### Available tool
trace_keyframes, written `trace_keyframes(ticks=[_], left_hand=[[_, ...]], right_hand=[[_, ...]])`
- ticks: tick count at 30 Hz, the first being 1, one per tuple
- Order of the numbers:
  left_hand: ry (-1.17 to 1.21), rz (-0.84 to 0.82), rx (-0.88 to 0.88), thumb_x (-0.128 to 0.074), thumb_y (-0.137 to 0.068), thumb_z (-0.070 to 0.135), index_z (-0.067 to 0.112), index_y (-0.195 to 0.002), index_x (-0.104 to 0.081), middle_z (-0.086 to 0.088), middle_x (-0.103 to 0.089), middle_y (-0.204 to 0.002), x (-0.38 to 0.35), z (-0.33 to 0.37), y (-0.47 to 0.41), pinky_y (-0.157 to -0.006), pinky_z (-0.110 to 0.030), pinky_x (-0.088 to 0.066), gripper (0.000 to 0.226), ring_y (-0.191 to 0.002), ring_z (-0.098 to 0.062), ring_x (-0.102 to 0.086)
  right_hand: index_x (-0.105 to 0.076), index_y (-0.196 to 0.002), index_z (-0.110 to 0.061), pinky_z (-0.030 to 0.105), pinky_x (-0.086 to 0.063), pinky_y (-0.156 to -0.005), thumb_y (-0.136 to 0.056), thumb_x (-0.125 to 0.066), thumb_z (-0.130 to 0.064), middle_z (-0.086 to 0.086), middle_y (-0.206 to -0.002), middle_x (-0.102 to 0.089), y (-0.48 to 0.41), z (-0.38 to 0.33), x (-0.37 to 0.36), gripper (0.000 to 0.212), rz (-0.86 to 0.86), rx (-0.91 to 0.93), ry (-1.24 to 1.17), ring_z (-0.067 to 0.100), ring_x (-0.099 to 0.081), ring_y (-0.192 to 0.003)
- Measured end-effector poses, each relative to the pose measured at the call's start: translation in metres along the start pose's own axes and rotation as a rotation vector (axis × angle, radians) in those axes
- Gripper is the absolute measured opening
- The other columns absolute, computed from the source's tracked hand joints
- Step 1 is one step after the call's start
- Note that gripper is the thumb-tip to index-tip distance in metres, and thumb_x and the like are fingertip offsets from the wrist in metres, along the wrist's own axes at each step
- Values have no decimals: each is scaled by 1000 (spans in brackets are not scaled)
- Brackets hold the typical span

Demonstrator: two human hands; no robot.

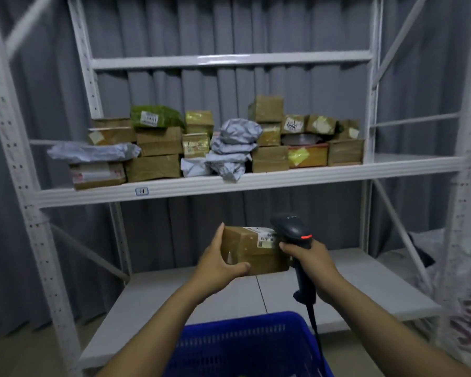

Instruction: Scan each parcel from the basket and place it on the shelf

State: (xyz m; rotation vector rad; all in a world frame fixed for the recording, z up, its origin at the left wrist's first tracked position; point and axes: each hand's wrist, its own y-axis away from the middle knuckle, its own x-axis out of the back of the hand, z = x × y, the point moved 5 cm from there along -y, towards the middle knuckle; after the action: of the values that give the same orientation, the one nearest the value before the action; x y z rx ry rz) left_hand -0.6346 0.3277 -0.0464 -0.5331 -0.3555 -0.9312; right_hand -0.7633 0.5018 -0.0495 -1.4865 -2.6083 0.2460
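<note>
Rack stands before a curtain. Middle shelf: stacked parcels along its width, boxes at both ends, soft mailers piled in the centre. Lower shelf beneath. Basket nearest the camera, in front of the lower shelf. Above the basket, cardboard box: left hand grips its left end. Right hand, at its right end, holds barcode scanner, head over the box's top right. Cable drops past the basket's right corner.
</note>
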Motion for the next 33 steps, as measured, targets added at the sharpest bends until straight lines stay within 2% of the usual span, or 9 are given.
trace_keyframes(ticks=[4, 7, 9, 11, 14, 17, 23, 27, 33], left_hand=[[-112, 162, -102, -79, -64, 43, 48, -148, -10, 0, -42, -142, 34, 46, -29, -98, -36, -48, 109, -120, -18, -50], [-192, 358, -99, -76, -66, 49, 50, -147, -13, -4, -46, -139, 66, 70, -45, -95, -35, -47, 102, -120, -24, -51], [-200, 491, -115, -75, -71, 46, 49, -147, -14, -8, -46, -137, 85, 83, -52, -89, -28, -41, 98, -119, -26, -51], [-203, 622, -137, -74, -73, 46, 47, -148, -14, -11, -46, -136, 105, 96, -62, -87, -29, -39, 96, -119, -29, -52], [-162, 798, -239, -74, -73, 47, 40, -149, -14, -9, -42, -142, 131, 120, -86, -94, -37, -43, 97, -124, -29, -48], [-153, 906, -340, -74, -75, 47, 34, -147, -16, -9, -40, -141, 144, 150, -120, -85, -34, -42, 94, -121, -27, -48], [-314, 891, -315, -71, -78, 49, 30, -144, -19, -18, -43, -128, 134, 190, -206, -74, -33, -40, 86, -102, -35, -55], [-435, 840, -295, -69, -81, 49, 22, -137, -24, -22, -43, -123, 110, 198, -254, -79, -39, -46, 77, -102, -37, -51], [-573, 813, -249, -63, -84, 54, 9, -126, -34, -23, -44, -122, 85, 191, -297, -86, -44, -49, 68, -102, -39, -51]], right_hand=[[-67, -79, -14, 39, -47, -65, -77, -77, -16, 6, -64, -64, -21, -48, 6, 10, 87, 60, -4, 23, -59, -62], [-69, -88, -11, 39, -51, -65, -78, -77, -15, 10, -69, -66, -37, -78, 2, 13, 110, 96, -28, 26, -63, -63], [-69, -86, -13, 41, -53, -67, -78, -77, -17, 12, -71, -68, -48, -96, -4, 12, 109, 124, -27, 29, -66, -65], [-68, -81, -13, 39, -53, -65, -77, -77, -18, 11, -69, -67, -61, -114, -11, 11, 109, 156, -31, 28, -65, -61], [-67, -86, -15, 32, -50, -57, -78, -74, -14, 5, -72, -67, -86, -143, -17, 10, 91, 208, -54, 23, -67, -60], [-64, -84, -18, 29, -48, -52, -81, -70, -11, 5, -80, -66, -113, -167, -17, 10, 78, 255, -81, 26, -69, -68], [-64, -77, -18, 33, -50, -57, -79, -73, -13, 9, -80, -69, -158, -190, 0, 11, 143, 310, -62, 27, -66, -64], [-62, -80, -20, 34, -50, -58, -82, -73, -13, 10, -82, -68, -175, -185, 18, 13, 137, 302, -47, 24, -64, -63], [-66, -97, -11, 30, -48, -52, -82, -73, -16, 15, -86, -69, -203, -165, 37, 17, 133, 248, -7, 23, -64, -63]])
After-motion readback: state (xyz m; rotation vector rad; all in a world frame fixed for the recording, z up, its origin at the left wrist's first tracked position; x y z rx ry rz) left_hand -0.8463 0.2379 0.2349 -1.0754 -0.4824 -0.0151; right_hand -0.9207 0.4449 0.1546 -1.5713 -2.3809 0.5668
